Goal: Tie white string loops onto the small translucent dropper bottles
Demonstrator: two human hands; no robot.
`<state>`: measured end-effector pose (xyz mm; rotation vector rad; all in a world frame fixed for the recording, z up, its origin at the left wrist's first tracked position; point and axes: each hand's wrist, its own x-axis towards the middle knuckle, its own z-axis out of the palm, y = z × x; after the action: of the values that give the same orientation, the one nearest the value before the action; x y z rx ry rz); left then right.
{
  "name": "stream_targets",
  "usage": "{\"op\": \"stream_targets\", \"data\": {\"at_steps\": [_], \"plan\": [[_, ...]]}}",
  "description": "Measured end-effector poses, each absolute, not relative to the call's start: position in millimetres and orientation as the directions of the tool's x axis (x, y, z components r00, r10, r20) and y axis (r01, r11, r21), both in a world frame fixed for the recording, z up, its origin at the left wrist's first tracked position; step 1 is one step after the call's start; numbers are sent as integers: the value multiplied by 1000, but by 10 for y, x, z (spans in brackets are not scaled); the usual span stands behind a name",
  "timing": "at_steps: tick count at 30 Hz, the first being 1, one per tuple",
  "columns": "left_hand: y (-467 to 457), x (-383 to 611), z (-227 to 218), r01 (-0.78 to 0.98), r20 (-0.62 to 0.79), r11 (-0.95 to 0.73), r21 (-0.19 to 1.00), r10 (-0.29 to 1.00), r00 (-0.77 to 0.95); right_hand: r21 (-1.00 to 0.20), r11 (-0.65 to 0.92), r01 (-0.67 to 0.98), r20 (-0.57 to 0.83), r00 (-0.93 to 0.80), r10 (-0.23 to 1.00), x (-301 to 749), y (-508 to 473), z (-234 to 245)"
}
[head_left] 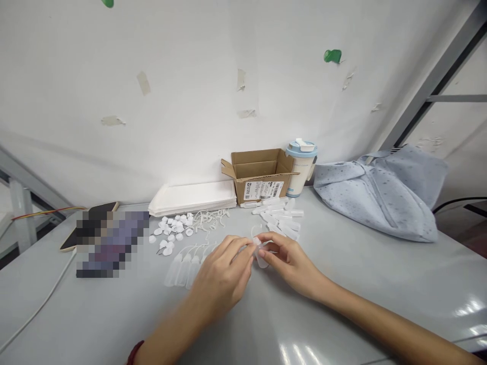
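Between my two hands is a small translucent plastic bottle (262,262), tilted, with a whitish top and a thin strand rising near it. My right hand (291,261) pinches the bottle from the right. At its top, the fingers of my left hand (224,268) are closed on it from the left and partly cover it. Several like bottles with thin white tubes (186,268) lie in a row beside my left hand. Beyond my right hand is a pile of translucent bottles (283,220). Small white caps (173,226) and a heap of loose thin tubes (211,218) lie farther back.
Against the wall stand an open cardboard box (262,190), a lidded cup (300,170) and a stack of white flat sheets (194,196). A pale blue patterned cloth bag (375,195) lies at right. At left are a phone (102,213), a blurred-out item (114,248) and a white cable (41,304).
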<state>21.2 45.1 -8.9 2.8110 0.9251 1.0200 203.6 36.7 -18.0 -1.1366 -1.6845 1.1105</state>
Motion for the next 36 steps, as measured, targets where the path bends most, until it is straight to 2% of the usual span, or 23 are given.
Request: {"op": "stream_targets", "data": {"at_steps": [5,12,19,22,27,32,36], "plan": [[443,234,-63,536,596,-823,191,530,603,-941,209,265,136,-268,954,2026,360,-177],[406,290,-50,570,553,-811,133,538,636,-970,169,175,111,-297,948,2005,325,-135],[411,314,-67,581,548,-796,170,566,616,-978,125,170,67,-312,948,2001,339,-159],[413,299,-76,578,512,-782,234,604,611,-947,173,271,89,-295,951,2008,352,-176],[417,274,-78,594,383,-739,317,673,633,-796,317,517,176,-303,937,2021,374,-215],[426,274,-90,601,340,-740,302,673,657,-682,378,626,201,-336,920,2031,376,-242],[425,273,-97,609,332,-742,280,670,664,-647,388,656,189,-355,916,2038,371,-240]]}}
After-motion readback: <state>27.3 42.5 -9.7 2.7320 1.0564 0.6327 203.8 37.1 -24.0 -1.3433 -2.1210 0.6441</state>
